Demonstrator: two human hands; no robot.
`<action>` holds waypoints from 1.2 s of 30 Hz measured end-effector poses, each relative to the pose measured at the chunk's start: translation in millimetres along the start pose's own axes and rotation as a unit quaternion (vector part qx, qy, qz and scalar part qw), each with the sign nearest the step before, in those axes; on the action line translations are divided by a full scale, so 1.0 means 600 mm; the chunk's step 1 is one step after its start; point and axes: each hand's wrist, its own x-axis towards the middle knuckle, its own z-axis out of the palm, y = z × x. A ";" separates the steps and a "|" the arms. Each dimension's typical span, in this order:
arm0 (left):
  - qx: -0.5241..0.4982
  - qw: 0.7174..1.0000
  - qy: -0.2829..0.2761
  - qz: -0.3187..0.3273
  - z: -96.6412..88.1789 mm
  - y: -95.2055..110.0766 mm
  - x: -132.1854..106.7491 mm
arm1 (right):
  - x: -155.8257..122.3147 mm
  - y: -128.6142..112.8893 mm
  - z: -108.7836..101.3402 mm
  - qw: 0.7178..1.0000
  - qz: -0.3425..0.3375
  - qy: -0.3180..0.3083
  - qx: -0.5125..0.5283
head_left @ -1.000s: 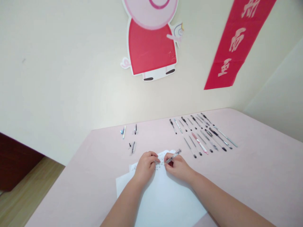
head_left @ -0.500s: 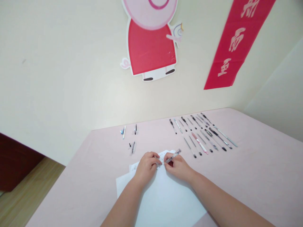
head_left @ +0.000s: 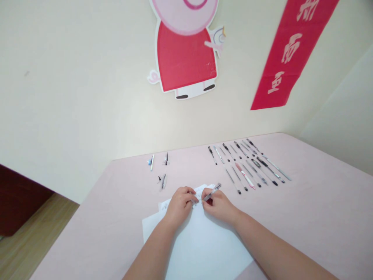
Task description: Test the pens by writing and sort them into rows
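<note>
My right hand (head_left: 217, 204) is closed around a clear-barrelled pen (head_left: 215, 189) in a writing grip. The pen's upper end slants up to the right, and its tip is low over the white paper (head_left: 204, 241). Close by on the left, my left hand (head_left: 182, 202) rests on the sheets with its fingers curled together. A small greyish, see-through piece shows at its fingertips, too small to name. Some dark marks show on the far part of the paper, partly hidden by both hands.
Several pens and refills lie in two slanting rows at the back right, a pink pen (head_left: 245, 176) among them. Toward the back left are a white pen (head_left: 152, 162) and a dismantled pen (head_left: 163, 182). The pink tabletop (head_left: 314, 217) meets a wall.
Both hands keep practically the same place and grip. The whole view has shifted very slightly.
</note>
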 end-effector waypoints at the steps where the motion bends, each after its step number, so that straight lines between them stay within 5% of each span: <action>1: 0.001 1.000 -0.001 0.000 0.000 0.001 0.000 | 0.000 0.001 0.000 1.000 -0.001 -0.001 0.000; 31: -0.009 1.000 -0.003 0.001 0.000 -0.001 0.000 | -0.001 0.004 0.000 1.000 0.002 0.000 0.011; 36: -0.013 1.000 -0.002 -0.003 0.000 -0.002 -0.001 | -0.001 0.009 0.003 0.999 -0.008 0.038 -0.005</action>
